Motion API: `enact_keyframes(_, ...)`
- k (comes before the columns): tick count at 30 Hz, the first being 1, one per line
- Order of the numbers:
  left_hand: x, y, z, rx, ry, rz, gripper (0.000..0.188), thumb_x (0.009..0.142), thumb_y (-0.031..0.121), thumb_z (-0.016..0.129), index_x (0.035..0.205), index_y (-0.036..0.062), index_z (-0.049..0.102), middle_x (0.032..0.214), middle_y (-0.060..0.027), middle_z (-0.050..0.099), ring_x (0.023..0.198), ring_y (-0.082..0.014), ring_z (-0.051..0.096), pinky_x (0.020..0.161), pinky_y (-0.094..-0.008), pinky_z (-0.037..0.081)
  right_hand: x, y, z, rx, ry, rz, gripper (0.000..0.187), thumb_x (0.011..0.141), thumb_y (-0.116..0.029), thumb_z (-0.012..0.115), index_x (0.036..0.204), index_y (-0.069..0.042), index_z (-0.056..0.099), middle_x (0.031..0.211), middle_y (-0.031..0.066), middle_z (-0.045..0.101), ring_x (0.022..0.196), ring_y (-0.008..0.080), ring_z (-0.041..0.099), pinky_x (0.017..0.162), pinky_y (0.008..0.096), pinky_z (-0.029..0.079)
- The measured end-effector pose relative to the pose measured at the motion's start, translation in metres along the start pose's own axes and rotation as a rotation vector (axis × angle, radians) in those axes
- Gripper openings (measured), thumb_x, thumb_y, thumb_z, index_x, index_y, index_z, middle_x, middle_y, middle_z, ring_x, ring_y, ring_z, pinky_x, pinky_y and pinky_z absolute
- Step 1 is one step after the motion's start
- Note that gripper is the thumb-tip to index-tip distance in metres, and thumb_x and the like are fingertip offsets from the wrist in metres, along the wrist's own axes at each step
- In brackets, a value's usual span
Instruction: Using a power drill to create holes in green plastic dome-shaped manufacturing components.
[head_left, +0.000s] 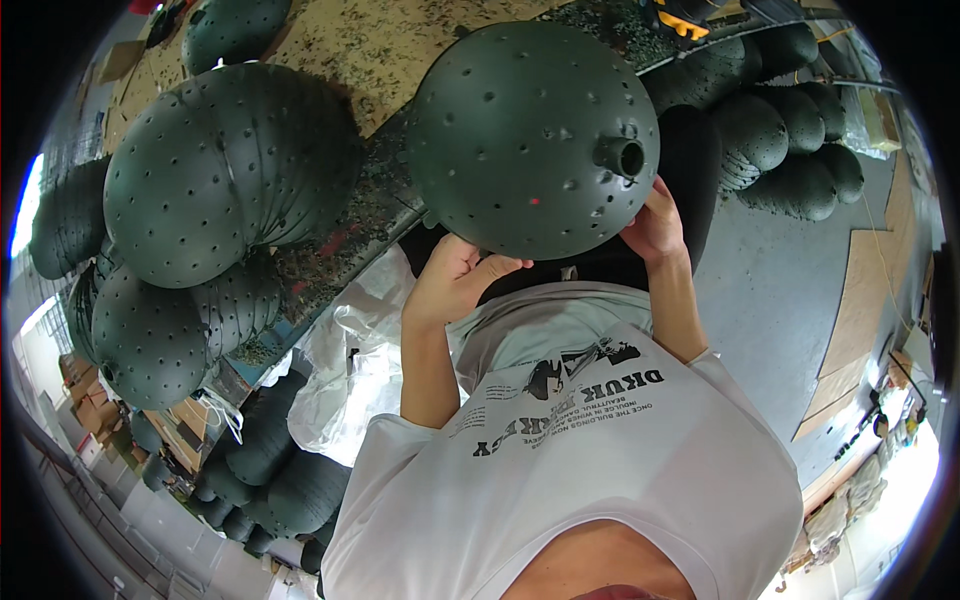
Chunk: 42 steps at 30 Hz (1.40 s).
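Observation:
Over my lap I hold a large, round, dark green plastic globe (520, 130). Small holes or dimples dot its shell, and a short hollow neck (622, 156) sticks out on its right side. My left hand (462, 282) supports the near lower edge, its thumb lying along the rim of the ball. Around the lower right side curls my right hand (657, 228), its fingertips partly hidden behind the globe. A small red spot shows on the shell near the bottom.
Dark green shavings litter the worktable (400, 50). Stacked dotted green shells (185, 180) stand at its left, with more stacks (750, 130) at the right. An orange and black tool (685, 25) lies at the far edge. Clear plastic sheeting (345, 370) hangs beside me; cardboard (850, 310) lies on the floor.

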<state>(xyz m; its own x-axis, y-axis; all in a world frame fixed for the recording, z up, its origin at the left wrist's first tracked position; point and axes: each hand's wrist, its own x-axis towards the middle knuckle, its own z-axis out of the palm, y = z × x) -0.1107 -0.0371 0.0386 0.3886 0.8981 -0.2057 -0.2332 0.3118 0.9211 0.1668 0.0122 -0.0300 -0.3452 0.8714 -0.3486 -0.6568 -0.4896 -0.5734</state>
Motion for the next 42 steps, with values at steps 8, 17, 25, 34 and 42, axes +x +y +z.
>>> enact_keyframes(8, 0.017, -0.022, 0.008, -0.082, -0.062, 0.081, 0.010, 0.095, 0.002, 0.063, 0.104, -0.0017, 0.066, 0.102, -0.0107, 0.069, 0.090, -0.0195, 0.065, 0.083, -0.0338, 0.054, -0.018, -0.021, 0.003, 0.039, -0.034, -0.053, 0.019, 0.106, -0.026, 0.052, 0.098, -0.008, 0.055, 0.066, -0.0036, 0.040, 0.055, 0.0071, 0.036, 0.053, 0.0226, 0.033)
enact_keyframes(17, 0.037, -0.013, 0.014, -0.057, -0.153, 0.069, 0.011, 0.093, 0.002, 0.066, 0.103, -0.0015, 0.067, 0.110, -0.0140, 0.069, 0.090, -0.0232, 0.067, 0.083, -0.0380, 0.055, -0.030, -0.030, -0.003, 0.029, 0.012, -0.103, 0.022, 0.106, -0.026, 0.051, 0.097, -0.007, 0.055, 0.067, -0.0030, 0.042, 0.055, 0.0080, 0.038, 0.054, 0.0232, 0.035)
enact_keyframes(25, 0.038, -0.037, 0.013, -0.191, -0.086, 0.116, 0.017, 0.087, -0.006, 0.071, 0.102, -0.0008, 0.068, 0.111, -0.0154, 0.069, 0.092, -0.0253, 0.069, 0.083, -0.0407, 0.057, -0.028, -0.031, -0.007, 0.039, -0.009, -0.094, 0.025, 0.107, -0.026, 0.051, 0.108, -0.003, 0.061, 0.066, -0.0019, 0.043, 0.057, 0.0105, 0.044, 0.056, 0.0251, 0.038)
enact_keyframes(34, 0.034, -0.042, 0.005, -0.169, -0.022, 0.096, 0.017, 0.085, -0.007, 0.072, 0.101, -0.0009, 0.069, 0.106, -0.0140, 0.071, 0.093, -0.0248, 0.069, 0.083, -0.0402, 0.058, -0.023, -0.025, 0.001, -0.022, 0.044, -0.088, 0.023, 0.107, -0.025, 0.050, 0.106, -0.003, 0.058, 0.069, -0.0029, 0.043, 0.059, 0.0085, 0.041, 0.056, 0.0247, 0.037)
enact_keyframes(42, 0.035, -0.042, 0.005, -0.146, -0.022, 0.067, 0.017, 0.087, -0.007, 0.070, 0.103, -0.0026, 0.069, 0.108, -0.0134, 0.070, 0.094, -0.0235, 0.069, 0.084, -0.0393, 0.058, -0.023, -0.023, -0.001, 0.031, 0.050, -0.077, 0.024, 0.106, -0.026, 0.052, 0.106, -0.003, 0.059, 0.071, -0.0021, 0.045, 0.061, 0.0102, 0.044, 0.058, 0.0260, 0.038)
